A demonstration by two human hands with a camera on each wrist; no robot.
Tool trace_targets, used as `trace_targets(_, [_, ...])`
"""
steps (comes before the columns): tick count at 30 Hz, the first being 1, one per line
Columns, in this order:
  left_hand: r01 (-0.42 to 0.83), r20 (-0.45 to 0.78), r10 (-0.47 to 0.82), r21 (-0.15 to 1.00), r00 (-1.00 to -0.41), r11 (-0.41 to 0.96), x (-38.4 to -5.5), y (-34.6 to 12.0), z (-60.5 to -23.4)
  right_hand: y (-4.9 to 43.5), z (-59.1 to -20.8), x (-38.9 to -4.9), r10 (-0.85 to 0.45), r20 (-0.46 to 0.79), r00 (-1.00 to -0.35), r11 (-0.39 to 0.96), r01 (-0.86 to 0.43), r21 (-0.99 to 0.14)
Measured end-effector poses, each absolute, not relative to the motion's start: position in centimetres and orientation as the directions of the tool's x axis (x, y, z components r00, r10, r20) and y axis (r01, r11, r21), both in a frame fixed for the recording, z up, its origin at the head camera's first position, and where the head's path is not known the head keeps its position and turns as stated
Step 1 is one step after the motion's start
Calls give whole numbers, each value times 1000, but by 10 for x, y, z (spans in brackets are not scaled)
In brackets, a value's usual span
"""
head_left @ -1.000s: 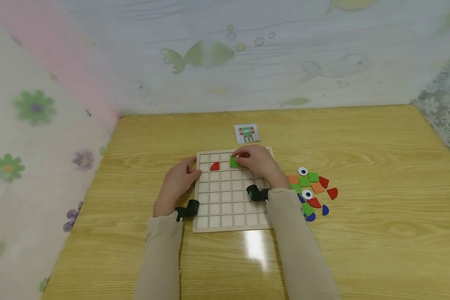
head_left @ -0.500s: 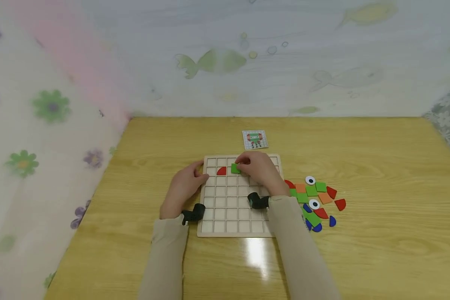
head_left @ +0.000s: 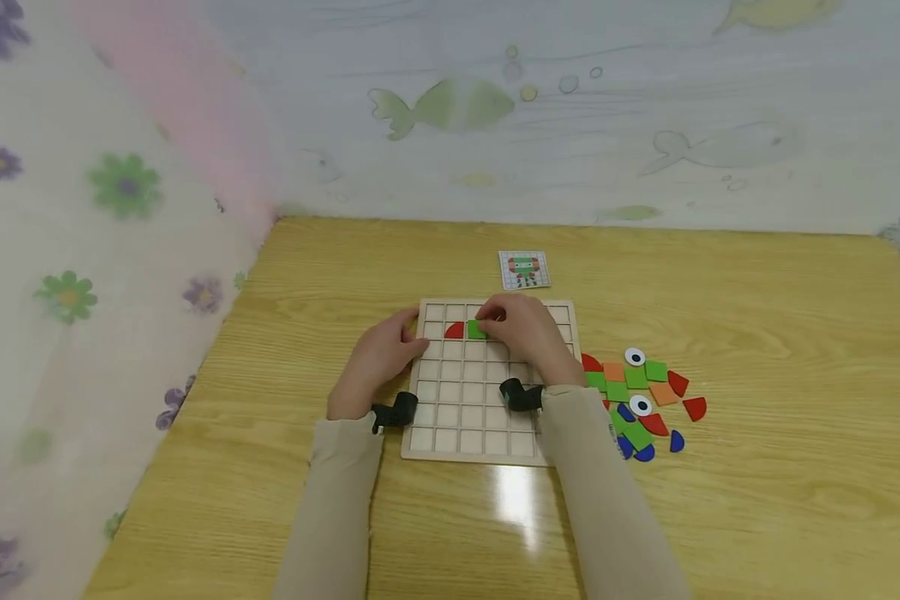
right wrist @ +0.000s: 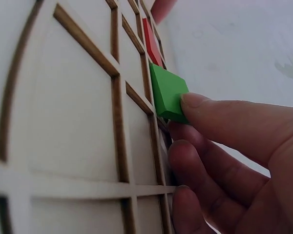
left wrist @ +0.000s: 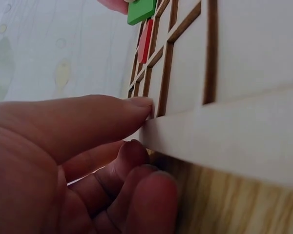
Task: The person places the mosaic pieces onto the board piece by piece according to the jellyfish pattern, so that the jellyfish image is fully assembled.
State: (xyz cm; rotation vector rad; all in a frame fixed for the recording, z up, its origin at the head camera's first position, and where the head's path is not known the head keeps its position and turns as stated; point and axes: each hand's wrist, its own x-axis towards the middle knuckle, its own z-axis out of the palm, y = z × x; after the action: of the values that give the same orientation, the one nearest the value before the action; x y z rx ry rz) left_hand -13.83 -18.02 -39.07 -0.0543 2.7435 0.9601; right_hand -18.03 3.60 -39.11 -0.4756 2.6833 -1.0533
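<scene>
A wooden grid board (head_left: 450, 392) lies flat on the table. In its second row from the top sits a red quarter-circle tile (head_left: 455, 331). My right hand (head_left: 525, 329) pinches a green square tile (head_left: 476, 330) between thumb and fingers, just right of the red one. In the right wrist view this green tile (right wrist: 168, 92) is tilted over its cell, not lying flat. My left hand (head_left: 375, 362) holds the board's left edge. The left wrist view has the thumb (left wrist: 112, 109) on the rim and the other fingers curled beside and below it.
Right of the board, partly behind my right forearm, lies a loose pile of green, orange, red and blue tiles (head_left: 636, 377) with two round eye tiles (head_left: 635, 357). A small pattern card (head_left: 524, 269) lies beyond the board. A patterned wall (head_left: 450, 167) rises behind the table.
My right hand has shifted the green tile left across the board, closer to the red tile. The left hand keeps its place on the edge. The head view has moved slightly.
</scene>
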Motion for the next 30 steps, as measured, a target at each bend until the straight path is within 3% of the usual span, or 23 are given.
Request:
trace_targets(19, [-130, -241, 24, 601, -970, 789, -139, -181, -390, 32, -389, -183, -404, -83, -911, 717, -259, -648])
trace_targets(30, [-80, -199, 44, 574, -979, 815, -140, -178, -391, 38, -388, -184, -412, -103, -905, 701, -243, -671])
